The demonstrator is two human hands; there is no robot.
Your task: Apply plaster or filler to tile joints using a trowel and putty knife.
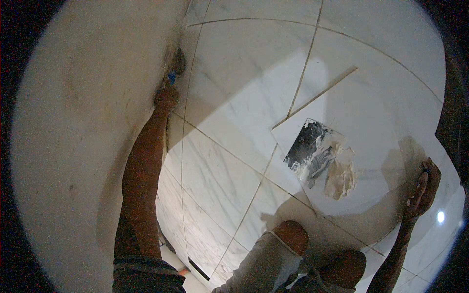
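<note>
My left hand (167, 97) reaches far forward along the foot of the wall. Its fingers are closed round a small tool whose blue part (172, 78) shows just past the knuckles; the hand hides its kind. Beyond it, a dark patch (180, 61) lies where wall and floor meet. At the right, my right hand (424, 190) is low over the floor by a white sheet (371, 141), its fingers stretched out and nothing in them. A dark rectangular plate (303, 144) smeared with white paste lies on the sheet, with a cream-coloured lump of paste (339, 180) on and beside it.
A stained pale wall (88, 107) rises along the left. Marble-look floor tiles (244, 83) with dark joints spread below. My bent knees (290, 237) are at the lower middle. A dark shape (452, 97) stands at the right edge.
</note>
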